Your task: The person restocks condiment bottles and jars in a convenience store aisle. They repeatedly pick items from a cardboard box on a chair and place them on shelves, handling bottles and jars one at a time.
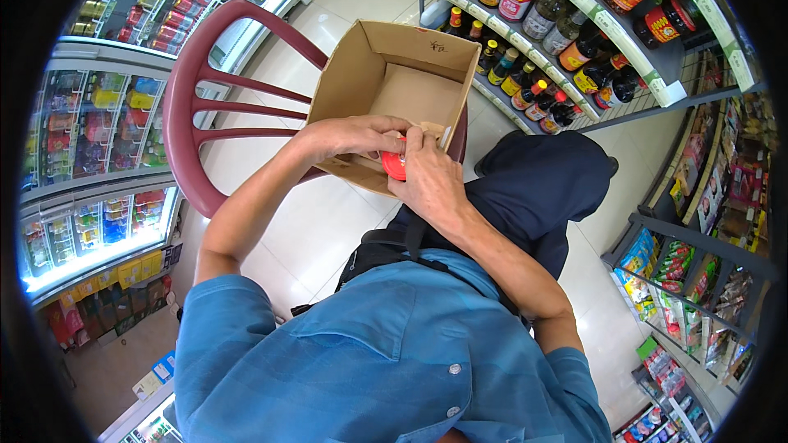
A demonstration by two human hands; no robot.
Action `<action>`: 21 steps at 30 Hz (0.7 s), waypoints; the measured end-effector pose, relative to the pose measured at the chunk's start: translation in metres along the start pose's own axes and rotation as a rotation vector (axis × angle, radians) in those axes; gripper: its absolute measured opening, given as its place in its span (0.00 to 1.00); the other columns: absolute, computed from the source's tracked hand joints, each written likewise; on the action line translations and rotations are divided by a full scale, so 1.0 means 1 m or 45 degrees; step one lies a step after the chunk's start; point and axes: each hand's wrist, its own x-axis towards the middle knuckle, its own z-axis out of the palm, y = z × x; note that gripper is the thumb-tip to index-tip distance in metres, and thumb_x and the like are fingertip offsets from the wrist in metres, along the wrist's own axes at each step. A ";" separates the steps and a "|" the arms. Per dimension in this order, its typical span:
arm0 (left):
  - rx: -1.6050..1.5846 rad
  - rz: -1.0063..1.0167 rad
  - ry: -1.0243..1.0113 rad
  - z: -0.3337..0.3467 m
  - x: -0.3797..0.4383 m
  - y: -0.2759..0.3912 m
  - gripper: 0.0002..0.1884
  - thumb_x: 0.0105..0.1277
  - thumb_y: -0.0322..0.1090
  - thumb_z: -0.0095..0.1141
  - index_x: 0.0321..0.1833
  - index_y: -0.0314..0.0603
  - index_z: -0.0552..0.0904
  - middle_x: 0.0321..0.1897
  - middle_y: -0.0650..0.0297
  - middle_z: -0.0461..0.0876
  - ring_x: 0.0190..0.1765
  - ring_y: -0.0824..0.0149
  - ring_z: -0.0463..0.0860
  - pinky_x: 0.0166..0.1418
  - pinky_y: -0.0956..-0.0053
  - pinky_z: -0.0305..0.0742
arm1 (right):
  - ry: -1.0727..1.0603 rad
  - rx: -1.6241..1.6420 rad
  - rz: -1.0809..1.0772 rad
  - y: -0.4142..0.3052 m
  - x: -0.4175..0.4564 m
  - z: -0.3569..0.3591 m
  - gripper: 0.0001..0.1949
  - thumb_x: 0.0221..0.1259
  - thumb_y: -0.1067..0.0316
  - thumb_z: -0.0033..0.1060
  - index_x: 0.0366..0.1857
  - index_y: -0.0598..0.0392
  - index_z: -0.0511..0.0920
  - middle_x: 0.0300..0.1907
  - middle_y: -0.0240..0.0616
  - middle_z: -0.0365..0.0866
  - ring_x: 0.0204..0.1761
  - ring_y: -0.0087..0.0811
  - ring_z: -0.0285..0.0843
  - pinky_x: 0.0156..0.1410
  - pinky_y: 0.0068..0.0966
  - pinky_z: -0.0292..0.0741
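An open cardboard box (418, 86) rests on the seat of a dark red plastic chair (178, 111) in front of me. Over its near edge I hold a round red-lidded container (394, 167). My right hand (431, 175) curls around its right side, with the fingers hiding much of it. From the left, my left hand (360, 135) reaches across the box and grips the container's upper edge with thumb and fingers. Beneath the hands, the contents of the box's near corner are partly hidden; its far floor shows bare cardboard.
Metal shelves of sauce bottles and jars (523, 6) stand ahead to the right. Glass-fronted drink coolers (98, 123) line the left. A rack of packaged snacks (683, 271) is at the right. My bent leg in dark trousers (542, 178) is beside the chair.
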 end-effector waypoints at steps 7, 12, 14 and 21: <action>0.013 0.029 0.223 0.000 -0.022 -0.019 0.34 0.76 0.50 0.58 0.81 0.43 0.73 0.59 0.63 0.87 0.55 0.69 0.82 0.61 0.75 0.76 | 0.232 -0.252 -0.305 -0.006 0.009 -0.009 0.30 0.46 0.66 0.84 0.52 0.61 0.75 0.48 0.49 0.86 0.59 0.48 0.84 0.81 0.78 0.51; 1.348 0.514 1.586 -0.019 -0.036 -0.043 0.34 0.72 0.43 0.64 0.80 0.44 0.73 0.72 0.52 0.78 0.71 0.48 0.77 0.72 0.55 0.72 | 0.266 -0.333 -0.355 0.015 0.022 -0.006 0.31 0.46 0.64 0.84 0.54 0.62 0.74 0.49 0.50 0.84 0.59 0.50 0.83 0.82 0.77 0.52; 1.681 0.177 2.082 -0.046 -0.073 -0.008 0.34 0.72 0.45 0.65 0.79 0.43 0.74 0.73 0.50 0.76 0.76 0.42 0.73 0.77 0.45 0.67 | 0.235 -0.370 -0.320 0.021 0.021 -0.009 0.31 0.45 0.63 0.85 0.52 0.63 0.75 0.47 0.50 0.85 0.58 0.50 0.83 0.83 0.75 0.52; 1.131 -0.211 2.241 -0.143 -0.098 -0.037 0.29 0.74 0.48 0.61 0.74 0.39 0.79 0.68 0.46 0.79 0.68 0.39 0.80 0.71 0.35 0.69 | 0.241 -0.438 -0.418 0.018 0.018 -0.005 0.33 0.40 0.58 0.90 0.48 0.65 0.77 0.41 0.52 0.86 0.56 0.50 0.84 0.87 0.67 0.49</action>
